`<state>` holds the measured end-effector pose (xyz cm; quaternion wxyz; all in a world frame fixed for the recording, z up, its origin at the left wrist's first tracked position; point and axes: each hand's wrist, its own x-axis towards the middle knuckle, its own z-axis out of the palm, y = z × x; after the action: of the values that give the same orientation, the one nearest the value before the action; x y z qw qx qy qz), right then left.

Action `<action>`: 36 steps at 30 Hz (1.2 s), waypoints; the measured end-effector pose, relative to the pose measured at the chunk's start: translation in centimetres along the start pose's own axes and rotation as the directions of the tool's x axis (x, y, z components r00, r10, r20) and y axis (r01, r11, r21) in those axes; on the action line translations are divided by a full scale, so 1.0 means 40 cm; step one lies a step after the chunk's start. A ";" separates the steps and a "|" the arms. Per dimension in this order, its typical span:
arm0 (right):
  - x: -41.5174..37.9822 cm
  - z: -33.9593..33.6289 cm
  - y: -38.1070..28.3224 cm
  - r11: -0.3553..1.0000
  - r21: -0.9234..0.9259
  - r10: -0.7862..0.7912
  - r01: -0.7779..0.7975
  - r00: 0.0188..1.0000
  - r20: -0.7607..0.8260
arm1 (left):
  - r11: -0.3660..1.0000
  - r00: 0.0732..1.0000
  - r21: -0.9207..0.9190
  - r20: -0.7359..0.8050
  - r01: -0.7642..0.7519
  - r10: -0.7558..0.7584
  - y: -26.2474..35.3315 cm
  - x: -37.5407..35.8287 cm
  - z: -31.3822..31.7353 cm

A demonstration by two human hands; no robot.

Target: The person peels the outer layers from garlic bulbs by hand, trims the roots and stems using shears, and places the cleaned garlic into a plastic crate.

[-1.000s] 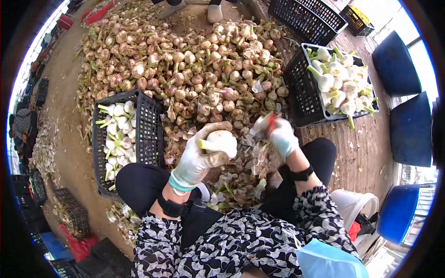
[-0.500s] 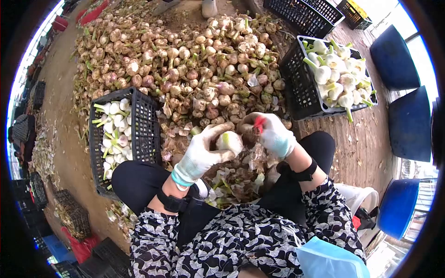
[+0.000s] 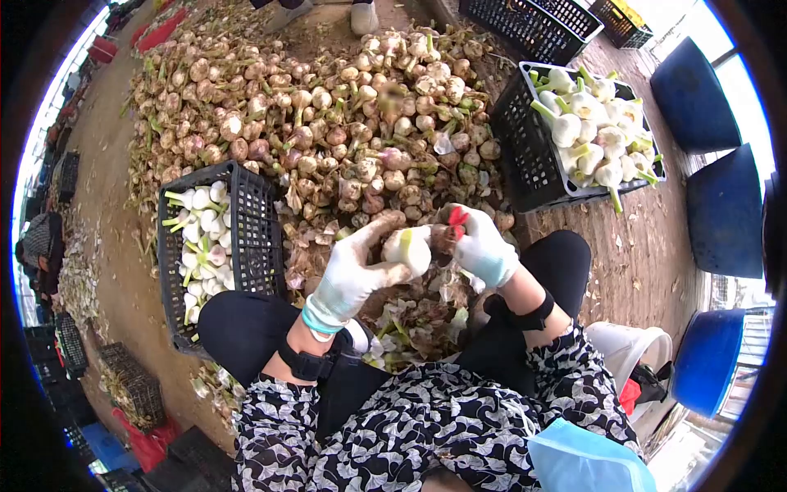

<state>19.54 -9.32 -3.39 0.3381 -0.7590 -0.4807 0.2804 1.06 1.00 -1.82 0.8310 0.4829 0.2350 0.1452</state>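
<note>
My left hand (image 3: 348, 275), in a white glove with a mint cuff, is closed around a peeled white garlic bulb (image 3: 414, 254) with a green-yellow stem stub. Right beside the bulb, my gloved right hand (image 3: 485, 250) grips a small red-ended object (image 3: 457, 220); I cannot tell what kind it is. A dark brown patch shows at the right fingertips, close to the bulb's right side. Under both hands lie loose papery garlic skins (image 3: 402, 328). Beyond them spreads a large heap of unpeeled garlic (image 3: 328, 148).
A black crate (image 3: 258, 238) of cleaned garlic stands at left, and another black crate (image 3: 525, 156) heaped with white bulbs at right. Blue tubs (image 3: 721, 213) line the right side, with a white bucket (image 3: 602, 344) near my right knee. A person's shoes (image 3: 365, 18) show behind the heap.
The garlic bulb has turned slightly in my left hand. My right hand has shifted a little down and rotated, the red-ended object with it. The shoes at the top show more.
</note>
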 end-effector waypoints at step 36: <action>-0.026 0.138 -0.089 0.647 0.762 -0.232 0.006 0.954 0.190 | 0.827 0.988 -0.548 -0.142 -0.124 0.054 -0.041 0.014 -0.057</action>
<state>13.07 -7.82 -3.88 0.5710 -0.4707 -0.4114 0.5321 0.35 2.14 -4.37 0.9119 0.2218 0.2095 0.2746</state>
